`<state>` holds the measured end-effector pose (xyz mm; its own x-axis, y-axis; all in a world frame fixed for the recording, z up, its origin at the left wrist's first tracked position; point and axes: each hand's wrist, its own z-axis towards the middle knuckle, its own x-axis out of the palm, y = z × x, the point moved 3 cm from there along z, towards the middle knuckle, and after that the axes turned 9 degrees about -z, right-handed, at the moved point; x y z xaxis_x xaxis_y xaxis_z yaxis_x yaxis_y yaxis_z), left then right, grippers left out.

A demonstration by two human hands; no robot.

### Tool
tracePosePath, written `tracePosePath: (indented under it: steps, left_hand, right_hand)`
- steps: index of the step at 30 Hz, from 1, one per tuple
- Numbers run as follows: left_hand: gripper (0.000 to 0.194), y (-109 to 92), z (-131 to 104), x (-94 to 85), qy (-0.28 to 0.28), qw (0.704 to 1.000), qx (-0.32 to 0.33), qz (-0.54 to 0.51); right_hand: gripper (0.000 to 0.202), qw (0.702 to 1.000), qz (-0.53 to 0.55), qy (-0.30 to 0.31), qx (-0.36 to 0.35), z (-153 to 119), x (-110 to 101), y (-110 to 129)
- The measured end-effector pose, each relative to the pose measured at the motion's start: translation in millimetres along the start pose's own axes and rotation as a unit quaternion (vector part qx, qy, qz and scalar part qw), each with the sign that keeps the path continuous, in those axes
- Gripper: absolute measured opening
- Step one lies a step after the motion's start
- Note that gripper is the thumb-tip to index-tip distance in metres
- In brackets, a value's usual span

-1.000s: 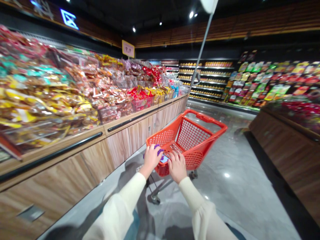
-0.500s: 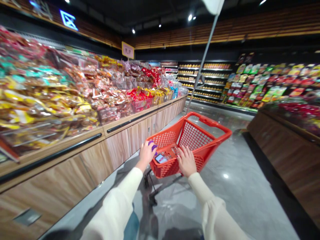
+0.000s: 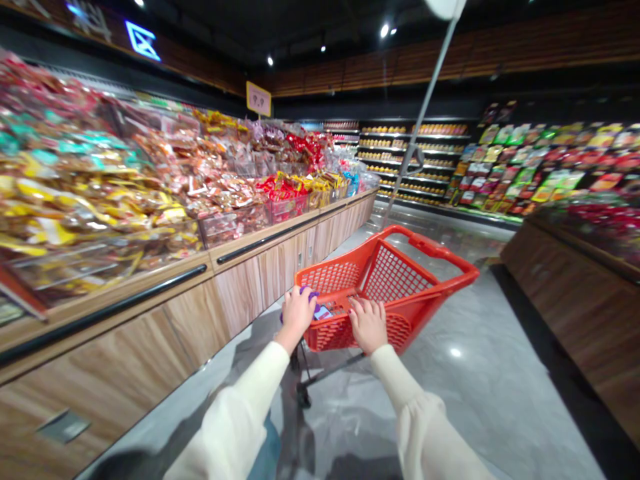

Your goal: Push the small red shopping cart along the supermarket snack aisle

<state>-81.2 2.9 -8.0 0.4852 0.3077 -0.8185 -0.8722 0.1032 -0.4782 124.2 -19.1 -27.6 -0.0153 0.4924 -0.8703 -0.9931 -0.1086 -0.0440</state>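
A red plastic shopping cart (image 3: 400,273) with lattice walls stands in front of me. My left hand (image 3: 299,313) is closed over its near left corner. Bunched at those fingers is something purple (image 3: 309,293), partly hidden; I cannot make out its kind. My right hand (image 3: 369,325) has its fingers curled over the cart's near rim. Inside the basket, just right of my left hand, lies a phone-like object (image 3: 324,312) with a lit face, partly covered by the hand and rim.
Along the left runs a wood-panelled counter (image 3: 240,280) heaped with wrapped snacks (image 3: 90,193). To the right stands another display stand (image 3: 575,293). A slanting grey pole (image 3: 425,107) rises beyond the cart. Stocked shelves (image 3: 390,160) line the back. Grey shiny floor (image 3: 475,393) lies between.
My right hand has come down onto the near rim, its fingers now curled. My left hand has closed further over the corner, hiding more of the phone-like object. The cart sits slightly farther right in view.
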Motion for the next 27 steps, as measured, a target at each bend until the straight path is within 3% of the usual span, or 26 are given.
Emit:
tracePosePath:
  steps: [6,11,14,17,20,22,27]
  left_hand:
    - [0.028,-31,-19,5.2,0.02,0.997,-0.024,0.067]
    - [0.027,-14,-8,-3.8,0.046,0.996,-0.003,0.081]
    - [0.029,-9,-2,-6.3,0.032,0.996,-0.026,0.083]
    - [0.03,-26,-1,-1.2,0.013,0.996,-0.04,0.081]
    - [0.03,-49,-1,6.4,0.002,0.997,-0.018,0.076]
    - [0.029,-55,0,8.8,0.009,0.998,0.007,0.068]
    - [0.032,-31,1,3.2,0.025,0.998,0.018,0.052]
  right_hand:
    - [0.042,1.0,-0.006,-0.009,0.007,2,0,10]
    - [0.043,0.999,-0.035,-0.003,-0.01,9,-14,-21]
    - [0.039,0.999,-0.049,0.001,-0.022,12,-17,-33]
    - [0.036,0.999,-0.04,0.002,-0.031,13,-14,-31]
    - [0.036,0.999,-0.036,-0.001,-0.03,12,-12,-28]
    - [0.036,0.999,-0.035,0.003,-0.032,13,-12,-29]
    - [0.034,0.999,-0.018,0.02,-0.046,15,-13,-30]
